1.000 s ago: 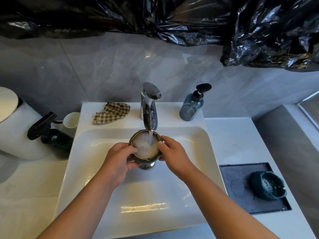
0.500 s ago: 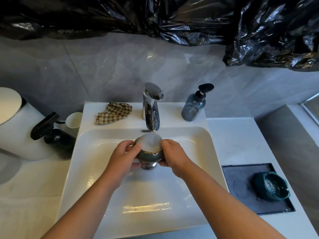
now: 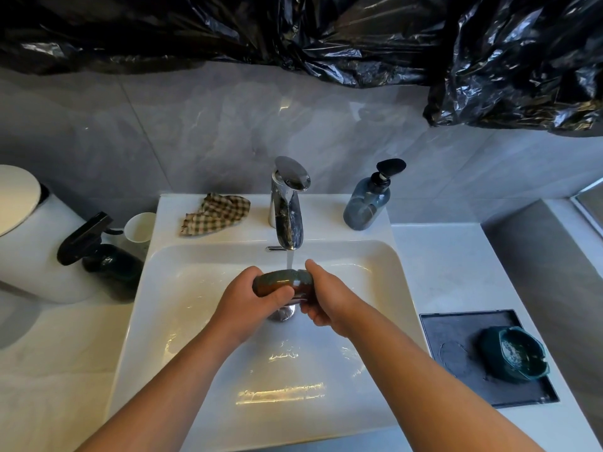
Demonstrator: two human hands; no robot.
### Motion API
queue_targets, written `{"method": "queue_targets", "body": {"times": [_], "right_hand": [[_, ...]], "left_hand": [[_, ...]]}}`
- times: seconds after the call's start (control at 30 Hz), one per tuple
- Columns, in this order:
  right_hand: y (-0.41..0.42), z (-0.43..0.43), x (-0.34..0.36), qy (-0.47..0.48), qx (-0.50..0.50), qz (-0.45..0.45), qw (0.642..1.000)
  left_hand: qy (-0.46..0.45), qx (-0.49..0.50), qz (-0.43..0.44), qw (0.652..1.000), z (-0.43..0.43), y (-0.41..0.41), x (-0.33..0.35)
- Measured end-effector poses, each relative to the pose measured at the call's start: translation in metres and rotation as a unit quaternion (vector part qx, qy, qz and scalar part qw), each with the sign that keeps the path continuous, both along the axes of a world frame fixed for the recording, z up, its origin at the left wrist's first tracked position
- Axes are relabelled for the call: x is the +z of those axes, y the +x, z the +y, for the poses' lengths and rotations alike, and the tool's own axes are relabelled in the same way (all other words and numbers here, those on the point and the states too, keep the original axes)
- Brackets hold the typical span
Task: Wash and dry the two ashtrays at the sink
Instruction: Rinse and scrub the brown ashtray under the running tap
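A round brownish-green ashtray (image 3: pixel 281 282) is tipped on its side over the drain of the white sink (image 3: pixel 202 327), under the water running from the chrome faucet (image 3: pixel 288 203). My left hand (image 3: pixel 248 300) grips its left side and my right hand (image 3: pixel 321 296) grips its right side. Its inside faces away from me and is hidden. A second, dark teal ashtray (image 3: pixel 515 355) sits upright on a dark grey tray (image 3: pixel 456 340) on the counter at the right, apart from both hands.
A checked cloth (image 3: pixel 215 214) lies on the sink ledge left of the faucet. A blue soap pump bottle (image 3: pixel 368 200) stands right of it. At the left are a dark spray bottle (image 3: pixel 101 252), a white cup (image 3: pixel 140 227) and a white bin (image 3: pixel 29 236).
The ashtray was upright and full of foamy water under the stream. Both hands have tilted it away onto its side, so the water has poured out.
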State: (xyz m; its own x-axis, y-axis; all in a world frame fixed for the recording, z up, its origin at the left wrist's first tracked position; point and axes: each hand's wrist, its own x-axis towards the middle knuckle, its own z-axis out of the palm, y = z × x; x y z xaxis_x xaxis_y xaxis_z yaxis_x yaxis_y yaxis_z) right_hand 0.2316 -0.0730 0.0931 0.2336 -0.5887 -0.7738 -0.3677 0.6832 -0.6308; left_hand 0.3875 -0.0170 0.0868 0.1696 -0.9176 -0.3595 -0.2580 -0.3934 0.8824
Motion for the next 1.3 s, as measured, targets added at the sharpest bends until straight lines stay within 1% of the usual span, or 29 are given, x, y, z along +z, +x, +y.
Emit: {"method": "queue_targets", "body": {"times": [0.07,0.13,0.2,0.27,0.33,0.4,0.5,0.57,0.6,0.67,0.7,0.77,0.83,0.9,0.97,1.0,1.07,1.13,1.17,1.2,1.27,1.3], "right_hand": [[0.0,0.001,0.001,-0.015,0.0,-0.005,1.0],[0.002,0.002,-0.001,-0.05,-0.024,-0.027,0.998],[0.006,0.003,-0.002,-0.091,-0.049,-0.042,0.994],[0.012,0.003,-0.002,-0.129,-0.058,-0.036,0.989],[0.016,0.002,-0.006,-0.14,-0.065,-0.022,0.988],[0.018,0.003,-0.01,-0.109,-0.11,-0.029,0.987],[0.019,0.0,-0.018,-0.028,-0.181,-0.056,0.981],[0.023,0.0,-0.017,-0.013,-0.202,-0.048,0.978],[0.024,0.001,-0.017,-0.034,-0.196,-0.032,0.98],[0.027,0.006,-0.015,-0.149,-0.143,0.009,0.978],[0.028,0.01,-0.014,-0.215,-0.108,0.015,0.971],[0.029,0.018,-0.012,-0.292,-0.048,0.001,0.955],[0.029,0.022,-0.017,-0.351,-0.015,0.016,0.936],[0.03,0.024,-0.016,-0.379,-0.002,0.023,0.925],[0.034,0.024,-0.014,-0.347,-0.025,-0.008,0.938],[0.036,0.022,-0.012,-0.313,-0.05,-0.024,0.948],[0.039,0.014,-0.008,-0.2,-0.109,-0.044,0.973],[0.038,0.008,-0.01,-0.047,-0.163,-0.065,0.983],[0.037,0.008,-0.012,0.013,-0.192,-0.088,0.977],[0.036,0.007,-0.014,0.05,-0.225,-0.121,0.966],[0.037,0.008,-0.019,0.076,-0.267,-0.164,0.947],[0.039,0.008,-0.019,0.074,-0.273,-0.163,0.945]], "left_hand": [[0.02,0.034,0.048,0.998,-0.003,-0.002,-0.001],[0.048,0.056,0.094,0.993,-0.005,-0.004,-0.001],[0.078,0.069,0.109,0.989,-0.006,-0.009,-0.001],[0.111,0.129,0.154,0.973,-0.008,-0.014,0.002],[0.133,0.19,0.207,0.95,-0.011,-0.016,0.005],[0.139,0.211,0.235,0.939,-0.014,-0.014,0.005],[0.135,0.222,0.274,0.926,-0.017,-0.013,0.009],[0.132,0.228,0.278,0.924,-0.017,-0.015,0.012],[0.127,0.236,0.275,0.923,-0.017,-0.017,0.013],[0.112,0.242,0.272,0.925,-0.016,-0.021,0.015],[0.103,0.243,0.272,0.926,-0.016,-0.022,0.016],[0.082,0.237,0.26,0.933,-0.015,-0.023,0.016],[0.053,0.213,0.212,0.952,-0.015,-0.022,0.016],[0.018,0.189,0.14,0.972,-0.014,-0.019,0.013],[-0.015,0.158,0.052,0.986,-0.011,-0.016,0.011],[-0.028,0.14,0.016,0.99,-0.008,-0.016,0.01],[-0.046,0.119,-0.023,0.992,-0.004,-0.016,0.008],[-0.058,0.119,-0.032,0.991,-0.002,-0.015,0.005],[-0.065,0.123,-0.029,0.99,-0.003,-0.013,0.005],[-0.072,0.128,-0.027,0.989,-0.004,-0.012,0.004],[-0.081,0.136,-0.028,0.987,-0.007,-0.011,0.005],[-0.08,0.143,-0.028,0.986,-0.008,-0.011,0.004]]}}
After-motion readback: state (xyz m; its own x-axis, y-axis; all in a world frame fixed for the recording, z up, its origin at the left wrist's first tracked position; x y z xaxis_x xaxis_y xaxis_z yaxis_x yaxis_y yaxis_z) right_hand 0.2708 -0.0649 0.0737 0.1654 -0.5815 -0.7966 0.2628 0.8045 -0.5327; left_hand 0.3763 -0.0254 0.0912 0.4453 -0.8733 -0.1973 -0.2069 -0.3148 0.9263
